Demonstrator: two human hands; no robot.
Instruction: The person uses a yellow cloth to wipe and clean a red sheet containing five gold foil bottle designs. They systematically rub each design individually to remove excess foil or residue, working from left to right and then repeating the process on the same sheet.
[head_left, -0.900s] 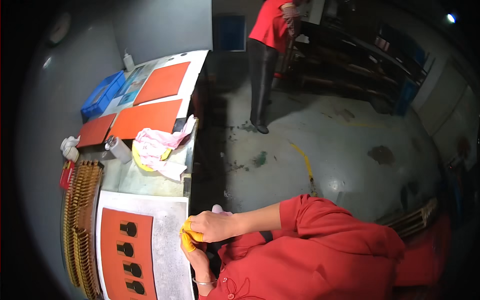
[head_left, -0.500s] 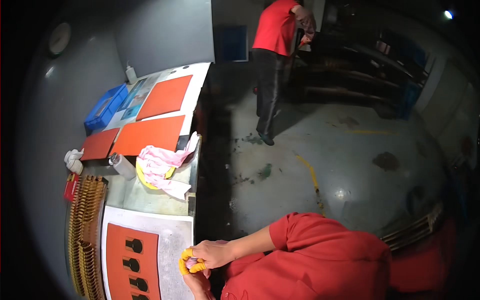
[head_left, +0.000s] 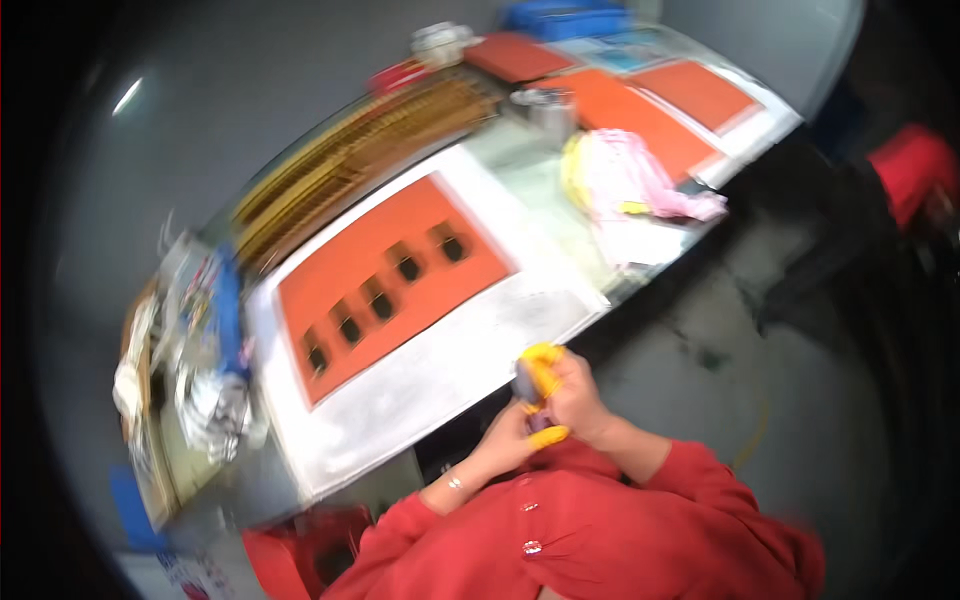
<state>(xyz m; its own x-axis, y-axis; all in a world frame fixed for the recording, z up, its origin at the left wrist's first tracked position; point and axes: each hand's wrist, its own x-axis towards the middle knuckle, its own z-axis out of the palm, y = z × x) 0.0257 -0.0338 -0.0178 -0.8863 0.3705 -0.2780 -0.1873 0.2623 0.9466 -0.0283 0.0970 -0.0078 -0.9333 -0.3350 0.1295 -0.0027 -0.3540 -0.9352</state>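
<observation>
Right hand [head_left: 548, 382] is pinching a small dark grey piece [head_left: 527, 384] just off the desk [head_left: 515, 158], left hand [head_left: 508, 437] is curling below, grip too blurry to tell. Orange mat [head_left: 452, 286] at 10 o'clock is carrying five dark parts [head_left: 406, 266] in a row, probably keeping them sorted.

12 o'clock: crumpled white bundle [head_left: 440, 45], blurred | 12–1: blue crate [head_left: 568, 20] at far end of desk [head_left: 525, 165] | 1: grey bottle [head_left: 553, 120] | 2: pink-and-white cloth [head_left: 635, 165] near desk edge | 2–3: red-clad co-worker [head_left: 912, 172] | 7: red seat [head_left: 278, 560], partly seen | 8: clear plastic bag [head_left: 215, 425]
</observation>
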